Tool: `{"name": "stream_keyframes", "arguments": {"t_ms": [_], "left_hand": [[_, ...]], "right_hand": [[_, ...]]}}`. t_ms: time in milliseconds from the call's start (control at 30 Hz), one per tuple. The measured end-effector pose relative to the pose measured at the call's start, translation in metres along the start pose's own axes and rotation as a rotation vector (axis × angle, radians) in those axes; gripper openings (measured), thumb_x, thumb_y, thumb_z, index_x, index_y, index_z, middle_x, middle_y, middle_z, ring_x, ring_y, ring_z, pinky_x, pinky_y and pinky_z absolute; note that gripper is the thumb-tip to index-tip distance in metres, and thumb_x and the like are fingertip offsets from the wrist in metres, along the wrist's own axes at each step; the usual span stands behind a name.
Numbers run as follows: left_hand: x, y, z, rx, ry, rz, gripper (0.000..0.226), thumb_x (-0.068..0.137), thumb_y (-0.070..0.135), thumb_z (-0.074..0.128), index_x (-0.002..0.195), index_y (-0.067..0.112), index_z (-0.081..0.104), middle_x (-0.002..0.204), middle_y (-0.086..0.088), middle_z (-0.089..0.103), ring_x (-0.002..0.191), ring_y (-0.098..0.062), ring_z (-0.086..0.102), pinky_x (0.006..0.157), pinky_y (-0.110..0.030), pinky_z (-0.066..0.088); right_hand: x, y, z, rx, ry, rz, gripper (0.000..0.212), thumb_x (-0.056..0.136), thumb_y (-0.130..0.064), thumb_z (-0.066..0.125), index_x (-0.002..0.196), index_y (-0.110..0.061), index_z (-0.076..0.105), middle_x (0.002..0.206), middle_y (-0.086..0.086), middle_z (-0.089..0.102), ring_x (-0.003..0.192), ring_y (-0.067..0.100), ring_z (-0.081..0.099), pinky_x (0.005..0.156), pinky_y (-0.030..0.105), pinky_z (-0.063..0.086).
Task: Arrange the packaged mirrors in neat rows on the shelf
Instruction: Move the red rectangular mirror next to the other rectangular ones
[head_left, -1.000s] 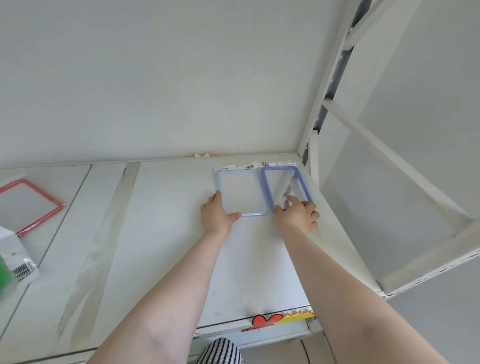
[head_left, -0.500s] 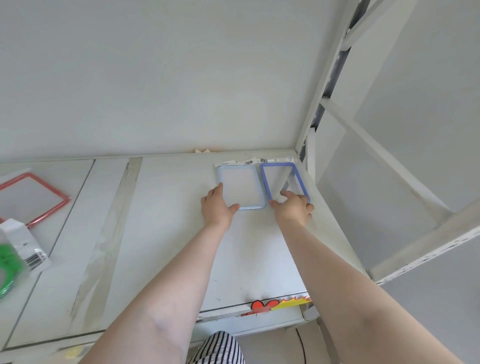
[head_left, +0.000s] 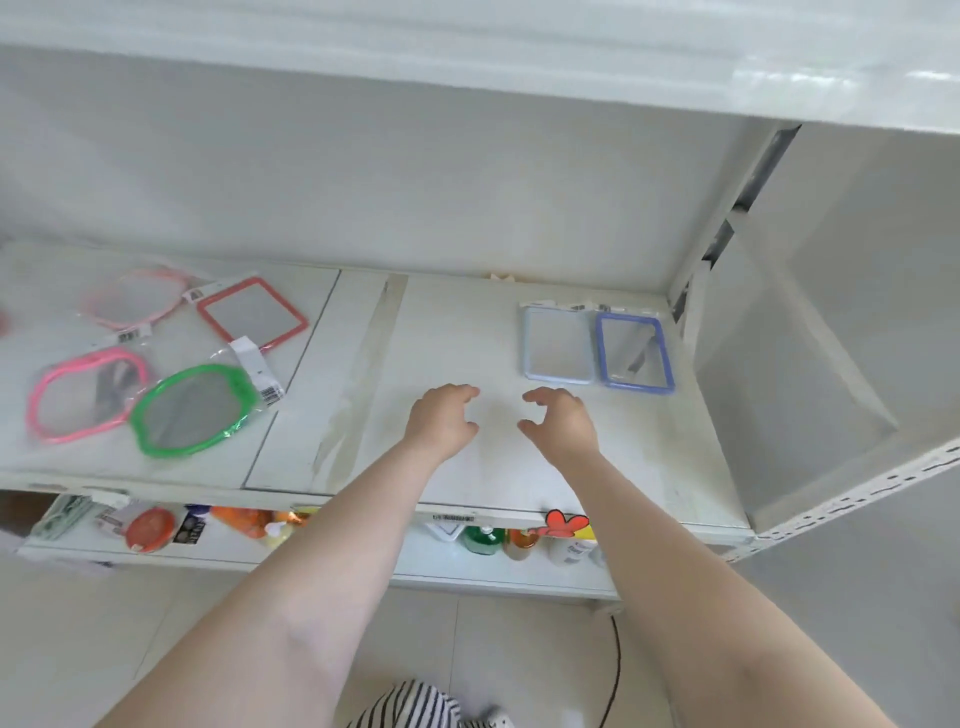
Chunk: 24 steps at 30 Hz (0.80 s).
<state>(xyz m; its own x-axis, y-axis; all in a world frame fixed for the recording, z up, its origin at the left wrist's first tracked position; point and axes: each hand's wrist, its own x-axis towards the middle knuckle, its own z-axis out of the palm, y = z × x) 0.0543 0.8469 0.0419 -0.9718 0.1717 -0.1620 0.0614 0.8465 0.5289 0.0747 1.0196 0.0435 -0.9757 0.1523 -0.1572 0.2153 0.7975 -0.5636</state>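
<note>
A light blue framed mirror (head_left: 557, 345) and a darker blue framed mirror (head_left: 635, 352) lie side by side at the back right of the white shelf (head_left: 467, 332). My left hand (head_left: 441, 422) and my right hand (head_left: 562, 423) hover over the bare shelf just in front of them, fingers loosely curled, holding nothing. On the left part of the shelf lie a red rectangular mirror (head_left: 253, 313), a pale pink mirror (head_left: 136, 298), a bright pink mirror (head_left: 85, 393) and a green mirror (head_left: 193, 409), all in clear packaging and scattered at angles.
A white back wall and a right side panel (head_left: 779, 338) close the shelf, with another shelf board (head_left: 467, 57) above. A lower shelf (head_left: 311, 564) holds bottles and packaged goods. A colourful sticker (head_left: 563, 522) sits on the front edge.
Both hands have let go of the two blue mirrors and drawn back toward me. The view has swung left and down, bringing the scattered mirrors on the left into sight.
</note>
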Motion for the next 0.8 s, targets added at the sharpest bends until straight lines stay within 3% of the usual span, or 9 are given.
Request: {"name": "stream_keyframes", "arguments": {"t_ms": [467, 700, 800], "left_hand": [[-0.150, -0.179, -0.064, -0.104, 0.063, -0.070, 0.051, 0.076, 0.006, 0.062, 0.126, 0.018, 0.060, 0.123, -0.003, 0.065, 0.116, -0.021, 0.060, 0.099, -0.031, 0.046], [-0.242, -0.304, -0.098, -0.172, 0.054, -0.140, 0.043, 0.075, 0.009, 0.065, 0.116, 0.022, 0.066, 0.112, -0.002, 0.071, 0.106, -0.021, 0.065, 0.092, -0.035, 0.052], [-0.266, -0.339, -0.111, -0.149, 0.077, -0.152, 0.040, 0.077, 0.013, 0.066, 0.115, 0.023, 0.066, 0.113, 0.000, 0.071, 0.111, -0.020, 0.063, 0.094, -0.033, 0.050]], "right_hand": [[-0.128, -0.127, 0.126, 0.035, -0.085, -0.162, 0.034, 0.084, -0.024, 0.065, 0.118, -0.022, 0.063, 0.110, -0.002, 0.067, 0.101, 0.019, 0.060, 0.085, 0.032, 0.050], [-0.216, -0.197, 0.221, -0.014, -0.176, -0.135, 0.035, 0.082, -0.025, 0.066, 0.117, -0.021, 0.065, 0.112, -0.002, 0.069, 0.106, 0.021, 0.062, 0.090, 0.032, 0.050], [-0.240, -0.220, 0.252, -0.047, -0.236, -0.137, 0.035, 0.081, -0.027, 0.068, 0.115, -0.022, 0.065, 0.111, 0.000, 0.067, 0.105, 0.023, 0.061, 0.088, 0.033, 0.050]]}}
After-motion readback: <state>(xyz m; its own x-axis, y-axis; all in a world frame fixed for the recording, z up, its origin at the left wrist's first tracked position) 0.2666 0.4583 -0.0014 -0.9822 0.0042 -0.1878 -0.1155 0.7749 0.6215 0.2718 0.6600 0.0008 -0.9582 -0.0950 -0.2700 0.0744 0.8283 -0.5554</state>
